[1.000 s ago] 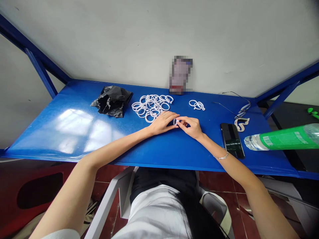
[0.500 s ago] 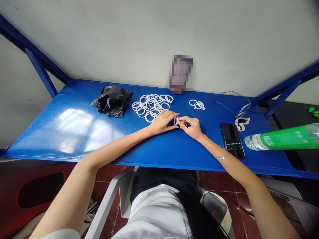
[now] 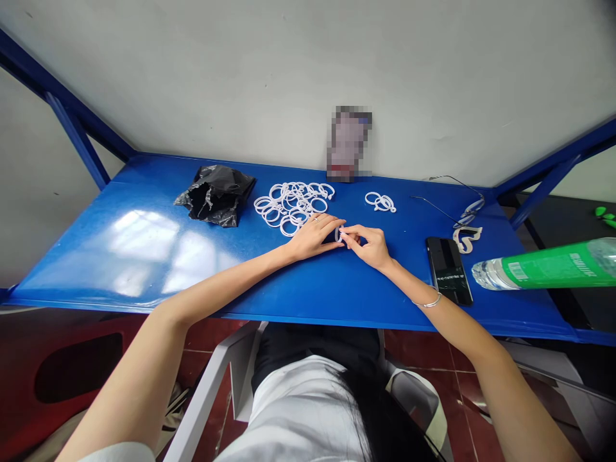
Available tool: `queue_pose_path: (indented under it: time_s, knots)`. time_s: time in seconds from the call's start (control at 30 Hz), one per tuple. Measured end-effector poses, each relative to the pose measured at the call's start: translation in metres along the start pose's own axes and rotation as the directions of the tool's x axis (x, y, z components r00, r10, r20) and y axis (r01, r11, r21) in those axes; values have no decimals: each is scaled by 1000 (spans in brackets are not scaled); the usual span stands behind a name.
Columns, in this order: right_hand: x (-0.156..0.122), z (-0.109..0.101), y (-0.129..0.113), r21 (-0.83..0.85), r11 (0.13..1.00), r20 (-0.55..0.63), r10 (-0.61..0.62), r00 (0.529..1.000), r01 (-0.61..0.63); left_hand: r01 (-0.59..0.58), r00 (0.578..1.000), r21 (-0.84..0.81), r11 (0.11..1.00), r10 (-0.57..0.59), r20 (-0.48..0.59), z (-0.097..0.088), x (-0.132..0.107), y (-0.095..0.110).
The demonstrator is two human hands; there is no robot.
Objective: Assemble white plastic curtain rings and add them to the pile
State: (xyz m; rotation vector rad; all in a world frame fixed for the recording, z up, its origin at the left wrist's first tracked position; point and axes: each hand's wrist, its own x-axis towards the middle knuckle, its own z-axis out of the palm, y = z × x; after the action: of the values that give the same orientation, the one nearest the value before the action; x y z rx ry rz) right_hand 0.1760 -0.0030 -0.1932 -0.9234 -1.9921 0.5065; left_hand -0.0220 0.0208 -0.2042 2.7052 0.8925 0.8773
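Over the middle of the blue table (image 3: 144, 256), my left hand (image 3: 315, 236) and my right hand (image 3: 369, 246) meet with fingertips pinched together on one small white plastic ring (image 3: 339, 235). Just behind my left hand lies a heap of several white rings (image 3: 292, 201). A smaller cluster of white rings (image 3: 380, 203) lies farther right, behind my right hand. A thin bracelet sits on my right wrist.
A crumpled black plastic bag (image 3: 216, 194) lies at the back left. A dark phone (image 3: 448, 269) and a white heart-shaped piece (image 3: 466, 239) lie to the right, with thin wires (image 3: 450, 199) behind. A green-labelled water bottle (image 3: 543, 268) lies at the right edge. A blurred card (image 3: 348, 144) leans on the wall.
Both hands stay in place; only the fingertips shift slightly around the ring between them.
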Motion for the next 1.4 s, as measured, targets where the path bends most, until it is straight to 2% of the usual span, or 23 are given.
queue_pose_path:
  time_s: [0.57,1.4]
  knots:
    - [1,0,2,64,997,-14,30,999,-29,20,1000,33,999,-20,9,0,1,0]
    - [3,-1,1,58,997,-20,55,998,-54,54,998,34,998,-55,25,-1,1,1]
